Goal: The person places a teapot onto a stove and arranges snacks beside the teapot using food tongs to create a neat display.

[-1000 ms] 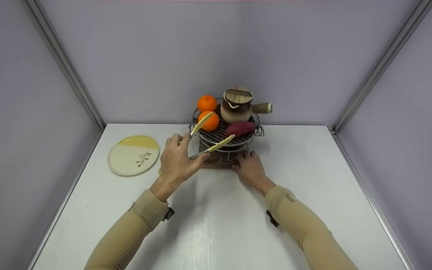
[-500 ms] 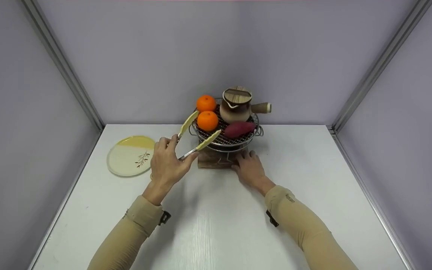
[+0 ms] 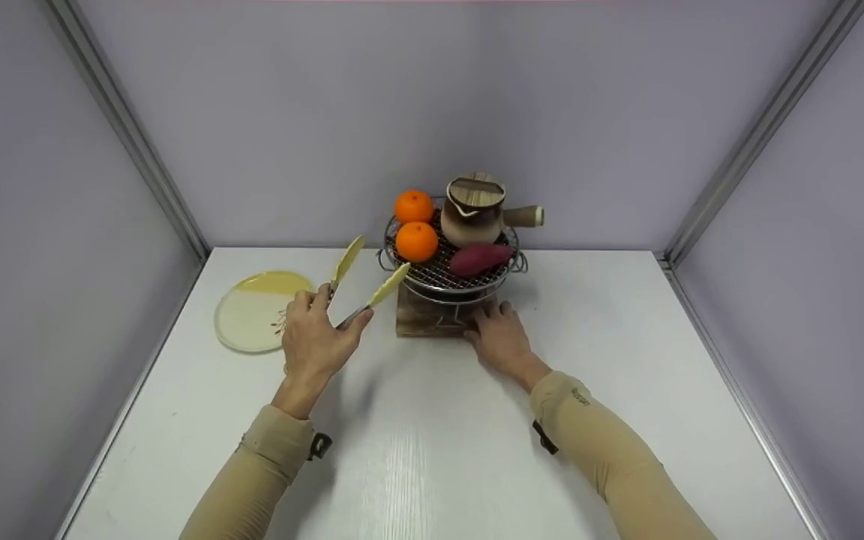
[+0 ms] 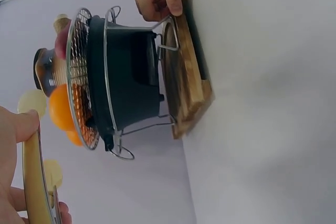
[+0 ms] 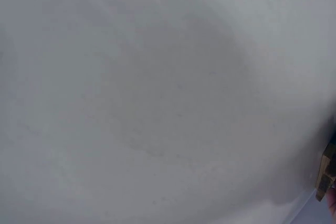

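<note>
My left hand [image 3: 316, 345] holds a pair of tongs [image 3: 389, 285] with yellow tips, spread apart with nothing between them. The tips are left of a small tabletop grill [image 4: 126, 72], apart from it. On its round wire rack [image 3: 439, 280] sit two oranges [image 3: 417, 242], a purple sweet potato [image 3: 481, 259] and a brown teapot [image 3: 469, 225] with a wooden lid and side handle. My right hand [image 3: 503, 341] grips the front right edge of the wooden base [image 3: 418, 324] under the grill; in the right wrist view only a bit of that hand shows.
A round cream plate [image 3: 248, 319] with a yellow edge and a leaf print lies on the white table [image 3: 432, 450] at left, partly behind my left hand. Grey panel walls [image 3: 312, 127] close in the back and both sides.
My left hand has drawn the tongs leftward and slightly toward me, away from the oranges and over the plate's right edge. My right hand and the grill have stayed in place.
</note>
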`<state>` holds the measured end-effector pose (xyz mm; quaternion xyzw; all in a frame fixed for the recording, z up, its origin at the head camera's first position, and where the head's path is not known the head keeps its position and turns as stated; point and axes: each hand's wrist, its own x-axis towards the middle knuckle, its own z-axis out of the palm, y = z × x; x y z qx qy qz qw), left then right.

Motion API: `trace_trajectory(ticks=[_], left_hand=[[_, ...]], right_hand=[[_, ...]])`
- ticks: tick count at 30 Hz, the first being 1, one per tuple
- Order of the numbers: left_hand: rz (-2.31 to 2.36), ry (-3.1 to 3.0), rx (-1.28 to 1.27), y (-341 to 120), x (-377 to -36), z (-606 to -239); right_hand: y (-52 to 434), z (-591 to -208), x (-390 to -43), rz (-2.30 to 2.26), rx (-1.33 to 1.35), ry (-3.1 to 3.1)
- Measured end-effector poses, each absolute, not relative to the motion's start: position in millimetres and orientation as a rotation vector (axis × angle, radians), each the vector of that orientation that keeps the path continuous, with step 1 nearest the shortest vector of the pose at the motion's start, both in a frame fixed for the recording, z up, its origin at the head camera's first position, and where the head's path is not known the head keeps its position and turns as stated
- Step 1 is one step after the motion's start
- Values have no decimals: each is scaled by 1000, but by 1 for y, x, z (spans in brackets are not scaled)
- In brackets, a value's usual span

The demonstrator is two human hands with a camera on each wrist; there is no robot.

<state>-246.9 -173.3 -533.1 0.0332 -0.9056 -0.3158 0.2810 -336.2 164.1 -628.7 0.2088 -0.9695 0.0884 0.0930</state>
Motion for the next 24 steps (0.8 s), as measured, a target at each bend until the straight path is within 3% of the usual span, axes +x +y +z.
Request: trace_trajectory(ticks=[24], left_hand=[[-790, -2702, 399, -199, -279, -574]], right_hand=[[163, -630, -337, 243, 620, -2872]])
